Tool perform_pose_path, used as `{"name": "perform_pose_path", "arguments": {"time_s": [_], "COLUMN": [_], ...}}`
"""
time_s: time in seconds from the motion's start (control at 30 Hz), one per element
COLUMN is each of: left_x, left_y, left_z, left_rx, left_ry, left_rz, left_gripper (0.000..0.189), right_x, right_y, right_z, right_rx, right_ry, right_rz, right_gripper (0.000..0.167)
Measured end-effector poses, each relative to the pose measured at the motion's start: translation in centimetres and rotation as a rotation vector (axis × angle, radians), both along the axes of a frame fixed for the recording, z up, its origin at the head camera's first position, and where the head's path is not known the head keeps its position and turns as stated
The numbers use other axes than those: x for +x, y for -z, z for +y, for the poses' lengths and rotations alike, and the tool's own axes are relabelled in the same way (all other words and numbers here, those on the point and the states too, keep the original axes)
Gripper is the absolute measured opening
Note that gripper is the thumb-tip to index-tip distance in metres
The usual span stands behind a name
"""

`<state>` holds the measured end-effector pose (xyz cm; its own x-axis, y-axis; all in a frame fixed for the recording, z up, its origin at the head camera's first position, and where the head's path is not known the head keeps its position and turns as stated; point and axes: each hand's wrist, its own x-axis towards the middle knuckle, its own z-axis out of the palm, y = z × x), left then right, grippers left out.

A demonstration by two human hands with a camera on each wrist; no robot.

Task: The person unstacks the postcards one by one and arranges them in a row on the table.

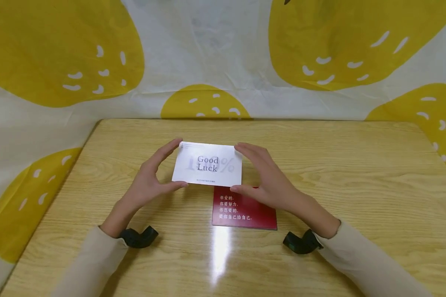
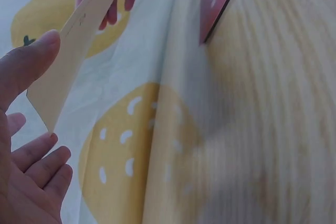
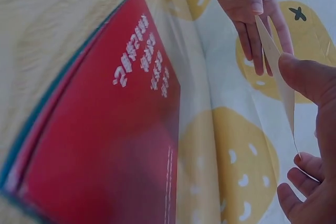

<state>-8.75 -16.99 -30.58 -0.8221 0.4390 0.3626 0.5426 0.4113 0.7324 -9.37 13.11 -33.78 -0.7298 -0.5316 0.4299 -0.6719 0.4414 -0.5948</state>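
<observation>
A white card printed "Good Luck" is held up above the table, its printed face toward the head camera. My left hand pinches its left end between thumb and fingers at the bottom and top edges. The right hand grips the right end the same way. Beneath and partly behind the card lies a red card with white Chinese writing, flat on the table. In the right wrist view the red card shows a dark teal layer under it, so it looks like a small stack.
The wood-grain table reaches back to a white cloth with big yellow fruit shapes, which hangs behind and at the sides. Black bands sit at both wrists, by the beige sleeves. A bright light streak reflects off the table in front.
</observation>
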Motion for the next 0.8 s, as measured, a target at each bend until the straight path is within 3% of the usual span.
{"name": "perform_pose_path", "arguments": {"time_s": [0.53, 0.8], "left_x": [-1.8, -2.7], "left_y": [0.1, 0.4], "left_z": [-2.7, -4.0], "left_rx": [0.054, 0.101], "left_ry": [-0.030, -0.072], "left_rz": [-0.046, -0.082], "left_gripper": [0.089, 0.094], "right_x": [-2.6, -3.6], "right_y": [-0.6, -0.9], "right_z": [-3.5, -5.6], "right_rx": [-0.021, -0.088], "right_ry": [0.013, 0.011], "right_rz": [-0.019, -0.066], "right_gripper": [0.084, 0.079]}}
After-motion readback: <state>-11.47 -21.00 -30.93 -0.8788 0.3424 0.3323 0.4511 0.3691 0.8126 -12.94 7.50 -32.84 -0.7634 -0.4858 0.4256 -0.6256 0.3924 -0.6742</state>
